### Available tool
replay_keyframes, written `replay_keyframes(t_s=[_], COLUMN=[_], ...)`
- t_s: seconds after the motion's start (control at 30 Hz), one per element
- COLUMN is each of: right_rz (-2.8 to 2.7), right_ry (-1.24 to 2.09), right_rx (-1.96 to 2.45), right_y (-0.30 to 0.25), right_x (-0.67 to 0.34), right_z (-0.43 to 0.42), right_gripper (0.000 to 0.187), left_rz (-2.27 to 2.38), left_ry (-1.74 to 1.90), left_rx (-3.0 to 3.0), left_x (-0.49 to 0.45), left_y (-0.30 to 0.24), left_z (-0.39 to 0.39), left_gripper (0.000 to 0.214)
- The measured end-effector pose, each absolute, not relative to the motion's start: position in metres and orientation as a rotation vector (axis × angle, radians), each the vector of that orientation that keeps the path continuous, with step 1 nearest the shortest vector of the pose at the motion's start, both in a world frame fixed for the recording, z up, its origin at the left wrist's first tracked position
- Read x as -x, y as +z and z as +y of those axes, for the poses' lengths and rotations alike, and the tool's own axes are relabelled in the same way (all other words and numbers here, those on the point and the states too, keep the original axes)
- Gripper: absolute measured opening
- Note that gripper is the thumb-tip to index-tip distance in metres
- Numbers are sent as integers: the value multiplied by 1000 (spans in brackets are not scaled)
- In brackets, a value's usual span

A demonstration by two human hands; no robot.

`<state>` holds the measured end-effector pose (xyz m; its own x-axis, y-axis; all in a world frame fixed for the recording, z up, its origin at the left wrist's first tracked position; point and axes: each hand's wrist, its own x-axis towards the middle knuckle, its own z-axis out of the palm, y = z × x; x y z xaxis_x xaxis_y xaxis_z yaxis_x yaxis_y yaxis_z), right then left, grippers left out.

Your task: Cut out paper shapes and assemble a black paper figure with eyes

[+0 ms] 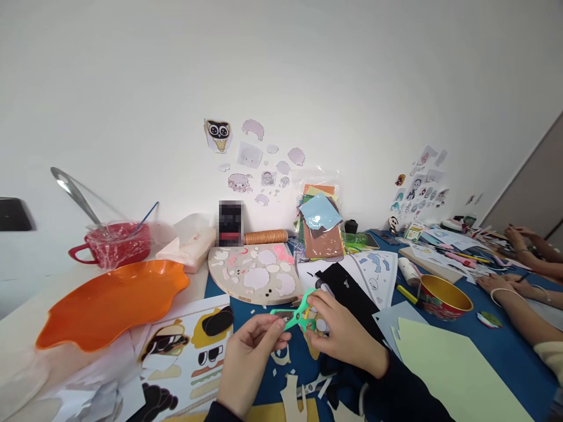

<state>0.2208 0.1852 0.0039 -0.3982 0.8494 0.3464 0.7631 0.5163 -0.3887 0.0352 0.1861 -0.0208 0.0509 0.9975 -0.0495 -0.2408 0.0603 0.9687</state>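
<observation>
My right hand [341, 331] has its thumb and fingers in the handles of small green scissors [298, 317], whose blades are spread and point left. Beside the blades, the fingertips of my left hand [259, 349] are pinched together; what they hold, if anything, is too small and hidden to make out. Below the hands lie cream paper cutouts [290, 398] and metal-bladed scissors [313, 385] on the blue tablecloth [264, 381]. A sheet of printed pictures [204, 328] lies left of my left hand. Black paper [347, 290] extends behind my right hand.
An orange tray [114, 305] and a red mug [127, 249] stand left. Behind are a round board with cutouts [255, 275] and a bag of coloured sheets [320, 225]. Right are a gold-lined tin [446, 293], pale green paper [457, 363] and other people's hands [501, 287].
</observation>
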Motion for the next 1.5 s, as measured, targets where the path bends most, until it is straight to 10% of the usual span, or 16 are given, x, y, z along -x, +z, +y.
replay_keyframes(t_s=[0.4, 1.5], right_rz=[-1245, -993], right_ry=[999, 1009], right_rx=[1285, 1214], right_y=[-10, -19], right_x=[-252, -269], right_z=[211, 223], right_gripper=[45, 41], left_rz=[1527, 2218], left_ry=[1057, 654], left_rx=[-2063, -2214], left_x=[-32, 7], left_y=[-40, 18], left_z=[182, 180], left_gripper=[19, 26])
